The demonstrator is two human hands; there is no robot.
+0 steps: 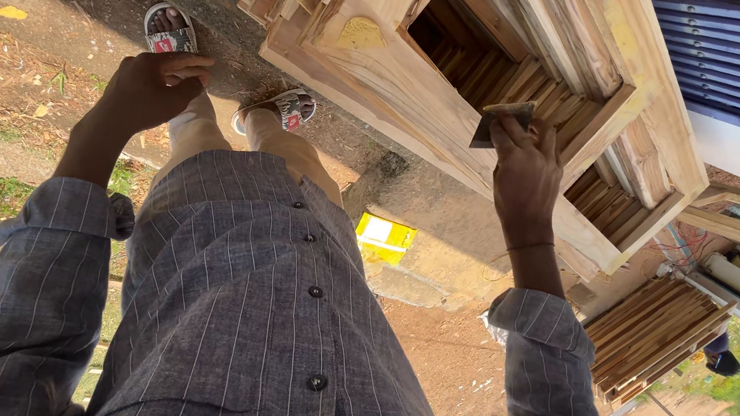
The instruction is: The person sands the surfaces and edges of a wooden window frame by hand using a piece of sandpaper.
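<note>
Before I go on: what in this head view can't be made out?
- Sandpaper: the right hand covers its lower part.
- Wooden frame: its top is cut off by the picture edge, and its inner recess lies in shadow.
- Left hand: its palm faces away, so whether it holds anything is unclear.

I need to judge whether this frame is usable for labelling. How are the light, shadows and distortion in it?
Head view: hard sunlight, with deep shadow across the ground at top left and inside the wooden frame. The right hand, holding a piece of sandpaper, is sharp and sunlit; the left hand is dark but clear. The wide lens bends straight edges near the corners. No motion blur.
</note>
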